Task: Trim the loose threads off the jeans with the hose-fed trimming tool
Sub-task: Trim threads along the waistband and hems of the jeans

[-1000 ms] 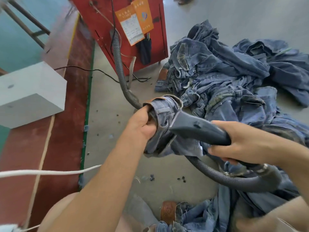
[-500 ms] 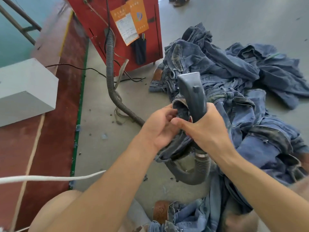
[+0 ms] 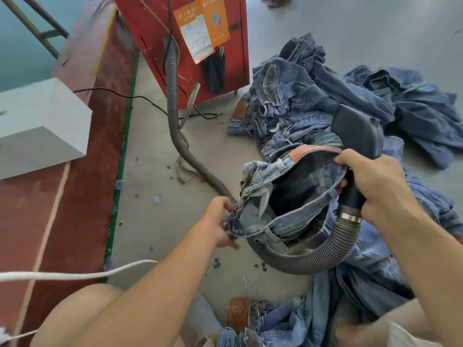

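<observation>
A pair of blue jeans (image 3: 295, 216) hangs between my hands with its waistband pulled wide open, the brown leather patch on the far rim. My left hand (image 3: 220, 221) pinches the near left edge of the waistband. My right hand (image 3: 375, 181) grips the neck of the dark grey trimming tool (image 3: 355, 131) and also holds the right edge of the waistband. The tool's head points up and away, above the jeans. Its ribbed grey hose (image 3: 313, 259) loops under the jeans and runs off to the left.
A heap of blue jeans (image 3: 338, 96) covers the floor at the right. The hose climbs to a red machine (image 3: 155, 33) at the back. A white block (image 3: 42, 126) sits on a red-brown ledge at left. A white cord (image 3: 75, 275) crosses the lower left. More jeans (image 3: 288, 321) lie near my knees.
My hands have moved apart, stretching the waistband open. The tool has swung right and tilted away, off the cloth it touched a second ago.
</observation>
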Motion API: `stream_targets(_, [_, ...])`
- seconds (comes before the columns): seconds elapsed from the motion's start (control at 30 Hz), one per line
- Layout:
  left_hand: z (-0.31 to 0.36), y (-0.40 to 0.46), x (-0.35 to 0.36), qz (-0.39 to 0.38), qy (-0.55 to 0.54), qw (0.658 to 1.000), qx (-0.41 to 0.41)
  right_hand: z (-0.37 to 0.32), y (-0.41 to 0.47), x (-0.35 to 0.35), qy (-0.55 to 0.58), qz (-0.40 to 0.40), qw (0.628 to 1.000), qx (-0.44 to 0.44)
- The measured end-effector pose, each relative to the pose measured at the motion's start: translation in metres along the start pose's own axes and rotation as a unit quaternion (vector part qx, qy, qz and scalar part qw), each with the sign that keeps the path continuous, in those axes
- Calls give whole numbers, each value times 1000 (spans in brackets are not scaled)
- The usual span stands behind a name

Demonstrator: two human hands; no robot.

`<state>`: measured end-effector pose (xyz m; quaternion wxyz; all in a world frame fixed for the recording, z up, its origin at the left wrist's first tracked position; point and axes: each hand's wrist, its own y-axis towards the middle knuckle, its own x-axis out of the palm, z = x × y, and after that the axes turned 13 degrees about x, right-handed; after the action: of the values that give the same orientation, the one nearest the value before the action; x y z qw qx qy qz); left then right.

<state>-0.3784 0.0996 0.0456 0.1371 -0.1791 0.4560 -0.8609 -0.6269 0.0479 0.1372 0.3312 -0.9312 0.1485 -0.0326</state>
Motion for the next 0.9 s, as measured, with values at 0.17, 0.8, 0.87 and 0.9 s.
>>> stream_targets(0.17, [13, 7, 5, -136, -140, 963, 187, -4, 5, -10, -20, 8, 1000, 12])
stream_targets(0.8, [-14, 24, 45, -46, 336, 879, 335, 3, -6, -15, -54, -54, 996, 35])
stream_targets(0.87, [-15, 28, 46, -21, 347, 874, 339, 2, -7, -11, -63, -65, 995, 30])
stream_targets(0.9, [-14, 32, 45, -15, 350, 871, 345, 1, -8, -10, -67, -69, 995, 30])
